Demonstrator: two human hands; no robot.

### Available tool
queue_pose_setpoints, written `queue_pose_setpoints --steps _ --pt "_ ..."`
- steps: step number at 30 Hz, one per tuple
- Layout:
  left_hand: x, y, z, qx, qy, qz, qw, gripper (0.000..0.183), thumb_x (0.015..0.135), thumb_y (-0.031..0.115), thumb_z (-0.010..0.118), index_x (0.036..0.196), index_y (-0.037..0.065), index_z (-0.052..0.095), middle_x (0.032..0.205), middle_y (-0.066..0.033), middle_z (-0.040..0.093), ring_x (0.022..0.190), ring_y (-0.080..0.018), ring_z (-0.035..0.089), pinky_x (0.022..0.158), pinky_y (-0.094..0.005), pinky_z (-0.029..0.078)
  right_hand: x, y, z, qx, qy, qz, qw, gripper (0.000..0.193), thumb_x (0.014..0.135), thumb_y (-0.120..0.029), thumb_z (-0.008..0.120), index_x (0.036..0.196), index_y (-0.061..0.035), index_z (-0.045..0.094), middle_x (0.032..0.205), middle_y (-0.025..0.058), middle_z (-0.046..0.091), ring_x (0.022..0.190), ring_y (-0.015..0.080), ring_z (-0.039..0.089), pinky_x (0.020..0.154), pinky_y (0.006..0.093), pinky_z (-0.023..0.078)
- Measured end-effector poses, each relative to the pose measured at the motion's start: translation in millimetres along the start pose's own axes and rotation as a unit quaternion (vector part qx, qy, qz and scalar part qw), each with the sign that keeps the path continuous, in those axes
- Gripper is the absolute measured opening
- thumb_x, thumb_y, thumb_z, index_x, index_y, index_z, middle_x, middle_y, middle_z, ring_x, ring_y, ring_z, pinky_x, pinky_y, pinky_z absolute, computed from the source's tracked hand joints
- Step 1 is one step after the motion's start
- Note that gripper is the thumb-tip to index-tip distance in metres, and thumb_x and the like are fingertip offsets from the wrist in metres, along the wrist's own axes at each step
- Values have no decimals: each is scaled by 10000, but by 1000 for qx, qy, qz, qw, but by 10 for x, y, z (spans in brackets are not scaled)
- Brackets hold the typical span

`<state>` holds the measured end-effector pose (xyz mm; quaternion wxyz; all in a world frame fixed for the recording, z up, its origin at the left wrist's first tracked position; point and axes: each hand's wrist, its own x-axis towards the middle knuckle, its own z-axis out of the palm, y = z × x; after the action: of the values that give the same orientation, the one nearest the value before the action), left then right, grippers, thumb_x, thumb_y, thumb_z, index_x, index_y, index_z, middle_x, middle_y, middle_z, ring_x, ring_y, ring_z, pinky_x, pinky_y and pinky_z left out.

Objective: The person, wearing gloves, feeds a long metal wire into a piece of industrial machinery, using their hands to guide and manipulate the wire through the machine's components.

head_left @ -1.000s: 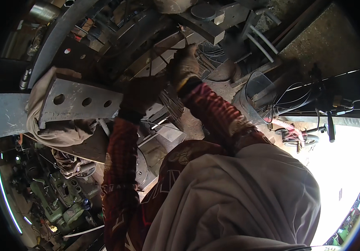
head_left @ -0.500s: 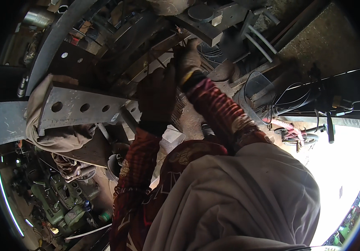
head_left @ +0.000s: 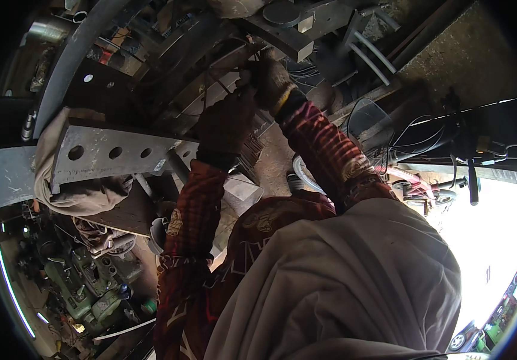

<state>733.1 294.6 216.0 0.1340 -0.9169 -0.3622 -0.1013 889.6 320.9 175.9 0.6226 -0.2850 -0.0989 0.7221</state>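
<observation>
Both my hands wear gloves and work close together in deep shadow among steel parts. My left hand (head_left: 225, 123) has its fingers curled; what they hold is too dark to make out. Close by its fingertips runs a thin dark rod (head_left: 221, 86). Just ahead and to the right, my right hand (head_left: 272, 81) is closed too, its grip hidden by shadow. A bundle of thin brown rods (head_left: 251, 151) lies below and right of the left hand. To the left is a grey steel plate (head_left: 96, 150) with several round holes, a beige cloth (head_left: 81, 198) hanging beneath it.
A heavy steel bar (head_left: 279, 39) with a round disc (head_left: 281, 13) on it stands ahead of the right hand. At the right are a mesh basket (head_left: 369, 129) and a pink bicycle (head_left: 417, 180). Green machinery (head_left: 84, 288) fills the lower left. A curved metal beam (head_left: 69, 66) rises at the left.
My right hand has shifted slightly down and right, and its forearm swung right. My left hand and forearm moved slightly left. The hands stay close together.
</observation>
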Motion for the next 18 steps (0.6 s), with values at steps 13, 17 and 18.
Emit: queue_pose_setpoints --steps 13,17,18 --pt "92 -583 47 -60 -58 125 989 576 968 232 527 1512 244 339 639 -37 634 509 -222 638 450 -395 510 -249 316 -46 -591 57 -381 709 262 1060 -280 481 1193 -71 565 1046 90 652 951 256 646 853 393 540" --pt "67 -206 -12 21 -52 48 997 470 975 256 524 1424 170 413 653 -35 634 542 -214 651 464 -379 514 -21 280 -288 -115 -98 -180 972 347 1073 -368 440 1162 -57 568 1025 99 642 957 242 642 883 384 532" --pt "54 -79 0 45 -47 15 998 432 979 267 524 1388 152 447 656 -34 633 552 -210 656 468 -374 516 37 285 -305 131 -151 -50 979 366 1075 -380 434 1159 -49 566 1023 100 641 962 234 641 895 376 529"
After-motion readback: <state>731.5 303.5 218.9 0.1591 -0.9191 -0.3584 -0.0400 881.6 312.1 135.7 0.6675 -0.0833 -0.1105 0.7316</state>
